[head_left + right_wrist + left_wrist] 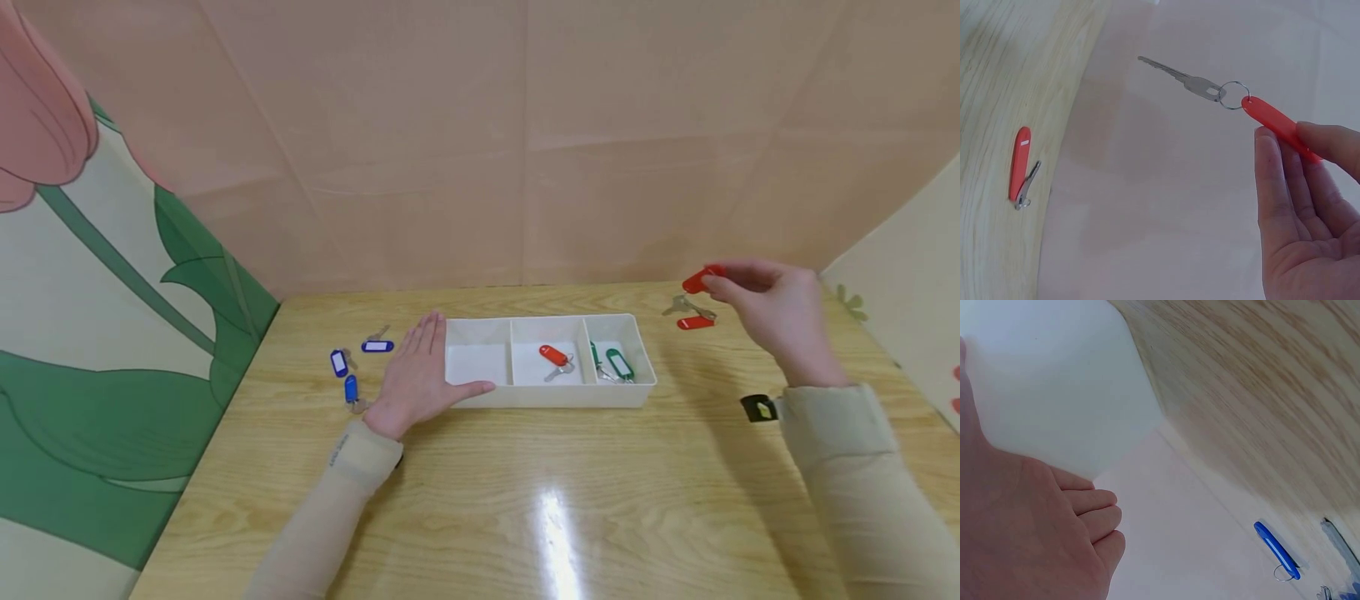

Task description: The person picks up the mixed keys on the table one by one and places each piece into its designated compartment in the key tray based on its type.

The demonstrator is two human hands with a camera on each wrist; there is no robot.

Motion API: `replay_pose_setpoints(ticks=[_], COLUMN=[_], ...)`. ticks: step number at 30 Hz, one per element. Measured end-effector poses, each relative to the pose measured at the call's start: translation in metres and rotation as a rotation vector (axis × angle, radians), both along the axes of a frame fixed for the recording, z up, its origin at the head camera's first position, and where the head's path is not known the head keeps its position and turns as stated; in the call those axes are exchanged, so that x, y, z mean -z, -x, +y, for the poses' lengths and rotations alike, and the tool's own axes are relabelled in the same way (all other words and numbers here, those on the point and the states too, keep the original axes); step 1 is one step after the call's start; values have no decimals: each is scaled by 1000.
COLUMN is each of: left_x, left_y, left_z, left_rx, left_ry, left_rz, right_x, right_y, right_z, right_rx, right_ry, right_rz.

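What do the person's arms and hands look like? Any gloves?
No gloves: the left hand and right hand are bare. The left sleeve and right sleeve are long and pale beige. The left cuff has tiny dark marks, too small to read. A small black piece with a yellow-green patch sticks out by the right cuff.

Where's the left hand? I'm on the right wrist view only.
Observer: Left hand is at the left end of the white tray.
Operator: What's in its middle section?
Observer: One red tag with a key.
Operator: Anything loose near that hand?
Observer: Three blue tags, on the table to its left.
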State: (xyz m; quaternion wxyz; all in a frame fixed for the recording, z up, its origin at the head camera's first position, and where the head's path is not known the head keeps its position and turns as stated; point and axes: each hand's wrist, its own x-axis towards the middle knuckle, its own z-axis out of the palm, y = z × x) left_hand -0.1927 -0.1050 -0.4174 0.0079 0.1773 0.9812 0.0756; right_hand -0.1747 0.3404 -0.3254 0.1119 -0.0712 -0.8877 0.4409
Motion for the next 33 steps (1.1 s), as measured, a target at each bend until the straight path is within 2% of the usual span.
replay_pose_setpoints(ticks=[10, 33], left_x=[-2, -3], left_y=[0, -1], left_z=[0, 1], left_rx=[-8, -4], left_ry=[-27, -14], left_rz=[-14, -17], right_x=[-5, -17], right_y=[-4, -9], right_z=[-7, -30], right_rx=[-13, -33], right_ry=[-7, -37], right_rz=[-6, 36])
